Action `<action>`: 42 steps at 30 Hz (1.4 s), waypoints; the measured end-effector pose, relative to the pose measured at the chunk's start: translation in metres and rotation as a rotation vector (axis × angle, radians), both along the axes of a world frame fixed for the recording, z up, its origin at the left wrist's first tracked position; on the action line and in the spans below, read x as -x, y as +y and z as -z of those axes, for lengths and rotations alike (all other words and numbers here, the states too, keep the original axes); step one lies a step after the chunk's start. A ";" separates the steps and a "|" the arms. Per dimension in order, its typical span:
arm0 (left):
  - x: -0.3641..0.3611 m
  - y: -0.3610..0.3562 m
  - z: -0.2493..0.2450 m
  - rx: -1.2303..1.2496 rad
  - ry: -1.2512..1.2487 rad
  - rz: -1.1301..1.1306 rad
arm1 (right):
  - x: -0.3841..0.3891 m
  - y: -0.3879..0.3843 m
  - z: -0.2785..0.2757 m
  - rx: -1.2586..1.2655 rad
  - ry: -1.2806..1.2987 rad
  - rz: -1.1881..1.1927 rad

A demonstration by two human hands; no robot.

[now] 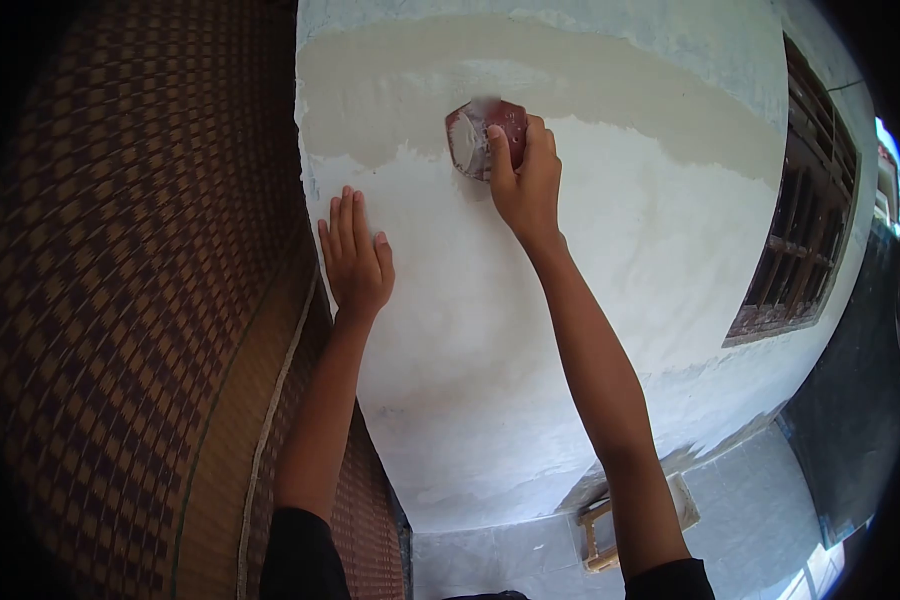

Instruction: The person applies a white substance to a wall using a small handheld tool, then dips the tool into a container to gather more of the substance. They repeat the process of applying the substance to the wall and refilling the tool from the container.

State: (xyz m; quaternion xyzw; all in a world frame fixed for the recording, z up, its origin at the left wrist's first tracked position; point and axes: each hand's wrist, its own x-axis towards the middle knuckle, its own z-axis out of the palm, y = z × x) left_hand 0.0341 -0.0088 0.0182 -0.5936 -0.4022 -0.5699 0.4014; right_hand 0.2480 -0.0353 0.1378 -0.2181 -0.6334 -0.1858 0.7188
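My right hand (530, 185) grips a reddish-brown putty scraper (514, 118), thumb on its near face and fingers behind the edge. Whitish putty is smeared over the scraper's left part, and the tool is at the wall surface. Along the upper wall (490, 330) runs a damp-looking greyish-beige band (610, 75), with smoother white coating below it. My left hand (356, 262) lies flat against the wall near its left edge, fingers stretched upward and thumb apart, holding nothing.
A brown woven mat (120, 250) hangs or stands close on the left. To the right is a barred wooden window (795, 220). Below, a small wooden frame-like object (598, 540) rests on the grey floor (500, 560), partly behind my right forearm. A dark panel (850, 400) stands far right.
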 end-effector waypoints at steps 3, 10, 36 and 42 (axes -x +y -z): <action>0.001 -0.001 0.000 0.000 -0.001 0.006 | -0.022 0.007 -0.006 0.051 0.073 0.048; 0.000 -0.001 0.001 0.003 -0.007 0.003 | -0.031 -0.009 -0.016 0.066 0.233 -0.181; 0.000 0.000 0.000 -0.002 -0.006 0.000 | -0.048 -0.019 -0.021 0.141 0.318 -0.221; 0.002 0.000 0.001 0.007 0.005 0.010 | -0.046 0.005 -0.015 0.110 0.214 0.037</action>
